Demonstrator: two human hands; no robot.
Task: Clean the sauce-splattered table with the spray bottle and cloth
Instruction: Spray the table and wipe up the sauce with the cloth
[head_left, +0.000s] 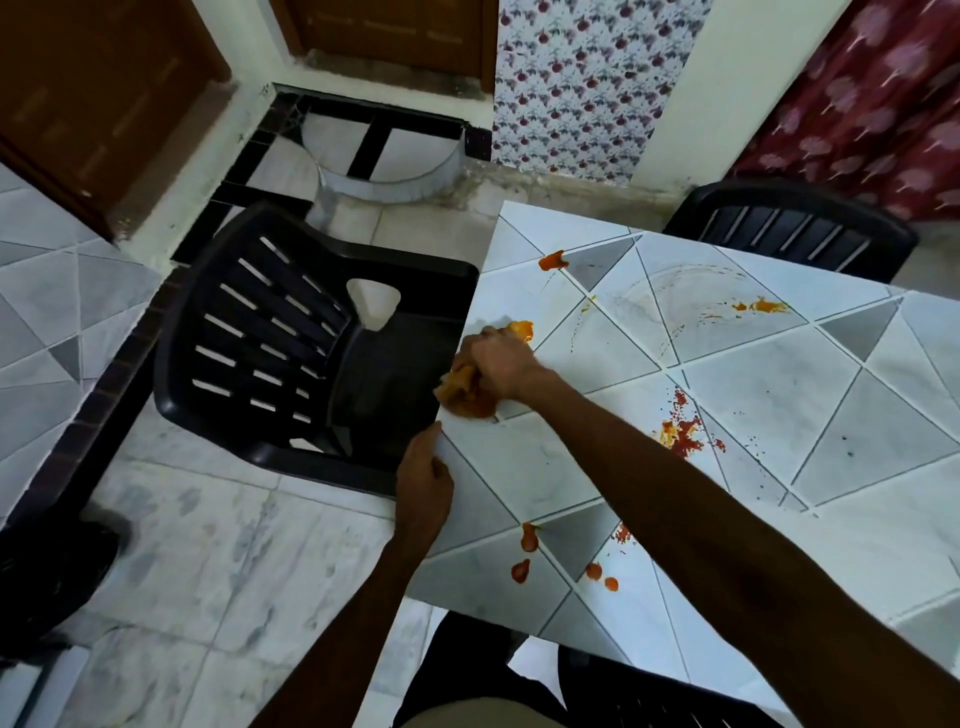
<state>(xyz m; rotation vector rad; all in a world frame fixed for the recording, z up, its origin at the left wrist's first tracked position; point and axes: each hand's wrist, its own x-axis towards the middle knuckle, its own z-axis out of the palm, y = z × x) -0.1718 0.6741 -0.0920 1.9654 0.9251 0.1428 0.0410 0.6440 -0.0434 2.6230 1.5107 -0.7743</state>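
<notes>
Bunched the cloth (464, 396) tight in the right hand (501, 364), pressed to the table (779, 405) at its left edge. Clasped that same edge nearer by with the left hand (423, 483), thumb on top. Saw sauce (680, 435) blotched across the top, a chair (311, 338) just beside.

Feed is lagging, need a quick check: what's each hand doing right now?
Left hand: grips the edge of the white-and-grey tile-patterned table.
Right hand: grips the crumpled orange cloth, pressed on the table.
</notes>
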